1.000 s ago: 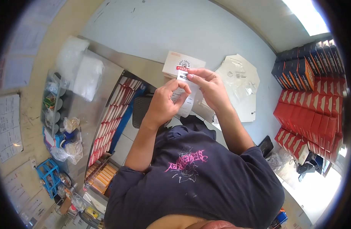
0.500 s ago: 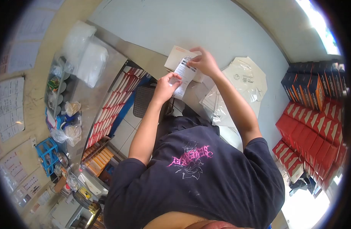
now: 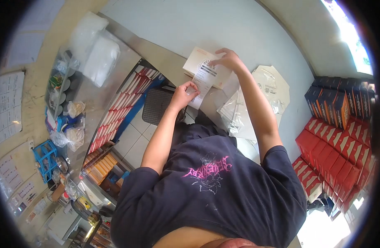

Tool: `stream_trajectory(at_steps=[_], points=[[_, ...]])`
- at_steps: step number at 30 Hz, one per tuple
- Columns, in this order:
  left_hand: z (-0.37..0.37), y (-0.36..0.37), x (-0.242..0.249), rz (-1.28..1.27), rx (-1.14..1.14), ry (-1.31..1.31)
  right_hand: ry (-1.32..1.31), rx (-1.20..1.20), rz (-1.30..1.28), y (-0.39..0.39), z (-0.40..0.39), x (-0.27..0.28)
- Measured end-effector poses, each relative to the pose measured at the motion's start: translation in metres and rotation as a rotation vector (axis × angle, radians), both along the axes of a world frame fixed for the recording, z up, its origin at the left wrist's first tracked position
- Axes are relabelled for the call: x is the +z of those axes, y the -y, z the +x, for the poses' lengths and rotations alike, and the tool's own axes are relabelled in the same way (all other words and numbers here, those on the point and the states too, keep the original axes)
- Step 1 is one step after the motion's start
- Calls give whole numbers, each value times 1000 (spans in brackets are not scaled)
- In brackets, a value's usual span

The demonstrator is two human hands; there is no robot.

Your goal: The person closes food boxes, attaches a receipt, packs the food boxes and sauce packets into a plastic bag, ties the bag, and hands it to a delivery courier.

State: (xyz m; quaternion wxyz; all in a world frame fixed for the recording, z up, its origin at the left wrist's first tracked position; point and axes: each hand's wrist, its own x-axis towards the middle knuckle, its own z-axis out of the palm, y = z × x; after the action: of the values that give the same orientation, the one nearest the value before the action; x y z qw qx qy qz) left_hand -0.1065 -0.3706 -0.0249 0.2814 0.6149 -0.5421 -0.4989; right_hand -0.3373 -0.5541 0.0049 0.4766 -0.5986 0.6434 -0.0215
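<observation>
Thin, limp paper slip (image 3: 203, 80) draped over near edge of cream box (image 3: 198, 62), top pressed down by right hand (image 3: 228, 60) fingertips, lower end pinched by left hand (image 3: 183, 94); light, tear-prone, best held by ends.

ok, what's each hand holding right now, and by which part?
Left hand pinches the paper slip at its lower end. Right hand presses the slip's top end onto the cream box, fingertips on it rather than gripping.

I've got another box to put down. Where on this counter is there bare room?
Bare counter stretches beyond the white box, toward the far wall. It is crowded right of the box: plastic bags, then stacked red boxes. The left shelf holds white bags.
</observation>
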Motion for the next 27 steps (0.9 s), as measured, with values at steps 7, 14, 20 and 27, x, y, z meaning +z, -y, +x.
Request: stream_trajectory(at_steps=[7, 14, 20, 27], points=[[-11, -12, -37, -248, 144, 513, -18, 377, -666, -54, 13, 6], [-25, 20, -50, 96, 58, 373, -140, 521, -704, -76, 6, 25], [-28, 2, -65, 292, 290, -215, -178, 621, -724, -75, -4, 23], [-62, 18, -69, 404, 730, -927, 229, 195, 78, -8, -42, 5]])
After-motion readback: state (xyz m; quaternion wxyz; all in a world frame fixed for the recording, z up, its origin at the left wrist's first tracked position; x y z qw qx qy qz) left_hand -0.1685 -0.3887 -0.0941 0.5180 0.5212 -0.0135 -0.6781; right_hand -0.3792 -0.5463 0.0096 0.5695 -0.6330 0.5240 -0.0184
